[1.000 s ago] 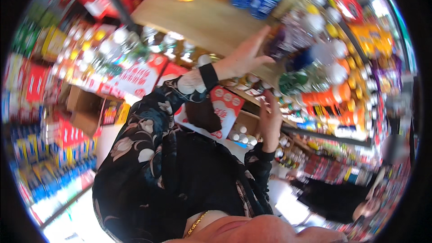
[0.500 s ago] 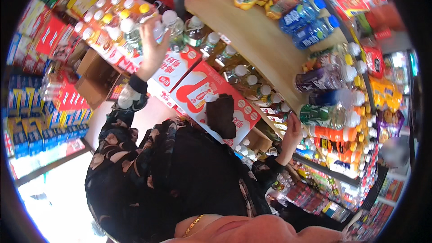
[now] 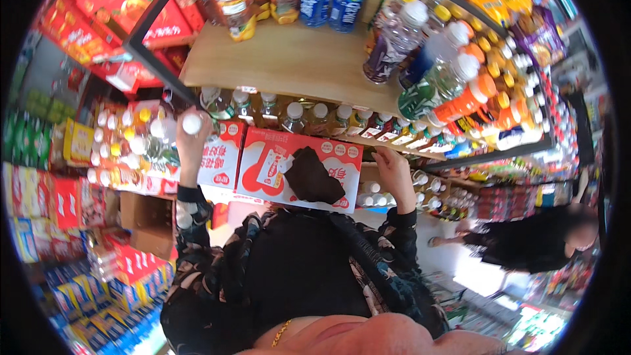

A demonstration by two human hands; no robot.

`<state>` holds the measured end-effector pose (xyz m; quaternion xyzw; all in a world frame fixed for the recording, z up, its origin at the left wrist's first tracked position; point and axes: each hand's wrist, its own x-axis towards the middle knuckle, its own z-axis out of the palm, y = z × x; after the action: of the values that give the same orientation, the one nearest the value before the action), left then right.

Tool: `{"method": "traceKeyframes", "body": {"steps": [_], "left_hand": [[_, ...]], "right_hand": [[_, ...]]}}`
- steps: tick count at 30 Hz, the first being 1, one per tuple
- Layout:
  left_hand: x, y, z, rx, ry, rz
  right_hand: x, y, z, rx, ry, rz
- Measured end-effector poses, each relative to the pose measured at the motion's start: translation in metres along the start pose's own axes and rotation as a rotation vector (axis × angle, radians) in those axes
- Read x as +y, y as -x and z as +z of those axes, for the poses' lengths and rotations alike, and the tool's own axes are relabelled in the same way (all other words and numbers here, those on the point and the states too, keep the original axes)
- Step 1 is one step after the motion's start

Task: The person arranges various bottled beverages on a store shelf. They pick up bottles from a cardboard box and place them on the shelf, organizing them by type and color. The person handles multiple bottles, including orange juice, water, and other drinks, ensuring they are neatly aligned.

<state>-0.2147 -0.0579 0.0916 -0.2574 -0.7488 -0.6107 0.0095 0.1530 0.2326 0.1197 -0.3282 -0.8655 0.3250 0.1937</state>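
Observation:
My left hand point(image 3: 189, 148) is raised at the left and shut on a clear bottle with a white cap point(image 3: 192, 123). It holds the bottle just left of a row of capped bottles point(image 3: 309, 115) standing under a wooden shelf point(image 3: 289, 59). My right hand point(image 3: 394, 172) rests on the right edge of a red and white carton point(image 3: 269, 161). The carton has a dark torn hole point(image 3: 312, 177) in its top and sits in front of my chest. Both sleeves are dark with a flower pattern.
Bottles with blue, white and orange caps point(image 3: 460, 85) crowd the wooden shelf's right end. Red cartons point(image 3: 125, 0) are stacked at the upper left. An open brown cardboard box point(image 3: 148, 220) lies on the floor at the left. Another person in black point(image 3: 526, 243) stands in the aisle at the right.
The view has swung as my head turned. My left hand, holding the bottle, has come from the far left shelves to beside the carton. My right hand has moved onto the carton's edge.

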Motion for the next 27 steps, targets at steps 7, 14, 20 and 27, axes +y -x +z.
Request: {"method": "traceKeyframes", "body": {"steps": [7, 14, 20, 27], "left_hand": [[0.04, -0.015, -0.001, -0.339, 0.259, -0.004], [0.164, -0.032, 0.104, -0.725, 0.758, 0.044], [0.226, -0.031, 0.227, -0.685, 0.558, 0.274], [0.242, -0.04, 0.286, -0.488, 0.294, 0.632]], "right_hand": [[0.012, 0.01, 0.011, 0.017, -0.052, -0.028], [0.004, 0.005, 0.028, -0.066, -0.095, -0.055], [0.0, 0.015, 0.021, -0.056, -0.1, -0.045], [0.032, 0.044, 0.019, -0.011, -0.135, 0.08]]}}
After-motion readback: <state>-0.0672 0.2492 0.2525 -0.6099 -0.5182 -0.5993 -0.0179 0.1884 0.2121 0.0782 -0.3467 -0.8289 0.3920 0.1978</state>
